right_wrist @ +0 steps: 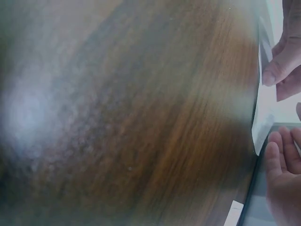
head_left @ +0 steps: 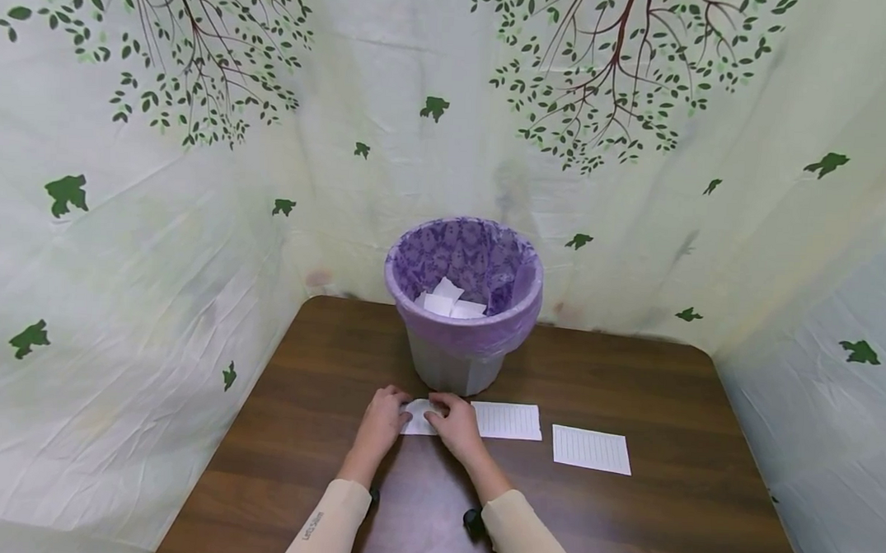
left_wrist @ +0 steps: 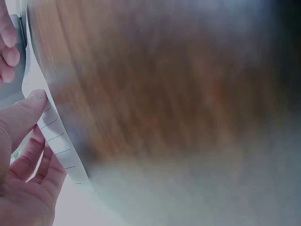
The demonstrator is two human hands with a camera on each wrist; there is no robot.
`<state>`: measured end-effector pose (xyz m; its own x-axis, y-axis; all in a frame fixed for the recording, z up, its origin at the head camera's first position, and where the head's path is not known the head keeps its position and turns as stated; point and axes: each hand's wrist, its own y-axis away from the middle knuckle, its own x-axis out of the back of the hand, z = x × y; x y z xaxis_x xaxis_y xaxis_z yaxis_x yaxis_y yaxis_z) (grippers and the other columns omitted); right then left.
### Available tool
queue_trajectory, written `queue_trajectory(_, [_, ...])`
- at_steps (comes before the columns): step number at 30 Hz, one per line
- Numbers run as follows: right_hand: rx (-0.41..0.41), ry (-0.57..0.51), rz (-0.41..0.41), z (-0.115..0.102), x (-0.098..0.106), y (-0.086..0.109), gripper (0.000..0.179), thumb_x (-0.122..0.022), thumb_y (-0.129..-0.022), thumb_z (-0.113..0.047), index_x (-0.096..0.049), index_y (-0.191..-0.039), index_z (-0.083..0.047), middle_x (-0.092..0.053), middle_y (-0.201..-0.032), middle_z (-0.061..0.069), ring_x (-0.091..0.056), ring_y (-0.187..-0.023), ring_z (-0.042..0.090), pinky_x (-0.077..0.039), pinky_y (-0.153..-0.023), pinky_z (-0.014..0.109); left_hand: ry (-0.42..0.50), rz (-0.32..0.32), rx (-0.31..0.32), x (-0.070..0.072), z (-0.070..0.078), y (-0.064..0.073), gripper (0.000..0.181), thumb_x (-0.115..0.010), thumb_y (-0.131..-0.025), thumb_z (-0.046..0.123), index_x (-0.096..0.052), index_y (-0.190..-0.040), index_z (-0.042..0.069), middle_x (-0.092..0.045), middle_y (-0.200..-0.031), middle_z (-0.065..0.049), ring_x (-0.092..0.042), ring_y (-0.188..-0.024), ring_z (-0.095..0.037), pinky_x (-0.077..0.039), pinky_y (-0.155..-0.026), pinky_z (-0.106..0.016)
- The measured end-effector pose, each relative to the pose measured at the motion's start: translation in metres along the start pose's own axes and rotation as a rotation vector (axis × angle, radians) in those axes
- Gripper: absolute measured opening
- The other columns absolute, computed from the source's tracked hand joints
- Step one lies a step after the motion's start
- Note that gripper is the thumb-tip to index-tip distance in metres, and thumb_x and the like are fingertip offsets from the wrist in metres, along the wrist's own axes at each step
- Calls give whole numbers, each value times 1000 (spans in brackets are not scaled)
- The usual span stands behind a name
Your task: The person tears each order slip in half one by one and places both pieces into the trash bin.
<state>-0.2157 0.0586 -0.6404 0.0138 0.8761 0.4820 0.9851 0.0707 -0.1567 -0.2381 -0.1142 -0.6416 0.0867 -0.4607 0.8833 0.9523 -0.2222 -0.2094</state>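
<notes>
Left hand [head_left: 386,416]: grip clamped, thumb and fingers pinching a lined paper slip [head_left: 418,417]. Right hand [head_left: 457,426]: digits loosely extended, apart, at the slip's right end; contact unclear. Slip lies left of centre on the worktop [head_left: 653,385], nearside of the lined bin [head_left: 454,368], which stands near the far edge containing white paper pieces [head_left: 449,300]. Two ruled cards [head_left: 506,421] lie toward the right edge.

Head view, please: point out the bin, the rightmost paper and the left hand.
Bin [head_left: 454,369], head view: its grey outer wall.
Rightmost paper [head_left: 591,450], head view: middle of its lined face.
Left hand [head_left: 383,416], head view: its back.
</notes>
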Motion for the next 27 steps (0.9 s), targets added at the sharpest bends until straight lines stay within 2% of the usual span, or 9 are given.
queue_trajectory(7, [36, 59, 10, 1, 0, -1, 35, -80, -87, -5, -76, -120, 3, -78, -119, 19, -74, -109, 33, -61, -92, 40, 29, 16, -24, -2, 2, 5, 15, -85, -82, 3, -79, -96, 4, -74, -101, -15, -67, -97, -36, -58, -88, -49])
queue_trajectory(15, [82, 116, 7, 2, 0, -1, 33, -78, -87, -4, -77, -118, 3, -77, -120, 20, -72, -117, 37, -57, -102, 48, 37, 24, -29, -3, 4, 7, 11, -85, -82, 2, -77, -89, 5, -74, -93, -11, -69, -90, -32, -58, -82, -46])
queue_trajectory(22, [56, 105, -18, 2, 2, -3, 21, -78, -89, -7, -80, -109, 0, -81, -105, 13, -77, -101, 30, -61, -89, 38, 77, 70, -62, -2, 9, 9, 12, -86, -81, 1, -75, -84, 5, -73, -86, -9, -69, -85, -31, -58, -78, -44])
queue_trajectory(27, [31, 107, -28, 3, 3, -4, 11, -79, -91, -11, -81, -100, -4, -81, -97, 9, -75, -89, 22, -58, -78, 29, 128, 90, -77, 1, 14, 12, 12, -84, -81, -2, -75, -84, 4, -74, -87, -10, -70, -86, -32, -58, -80, -46])
